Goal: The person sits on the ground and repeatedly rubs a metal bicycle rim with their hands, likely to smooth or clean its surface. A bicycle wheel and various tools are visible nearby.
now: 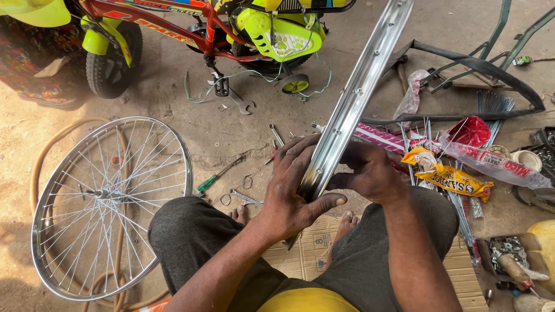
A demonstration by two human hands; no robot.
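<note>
I am looking down at a bare steel wheel rim (354, 98) standing on edge between my knees, rising away toward a child's bicycle (202, 29). It is looking stiff, light and slick, best gripped across its channel. My left hand (292, 185) and right hand (367, 172) are clamping its lower end from opposite sides.

I sit on flattened cardboard (306, 254) over a dusty concrete floor (173, 104); bright daylight falls on the far right.
</note>
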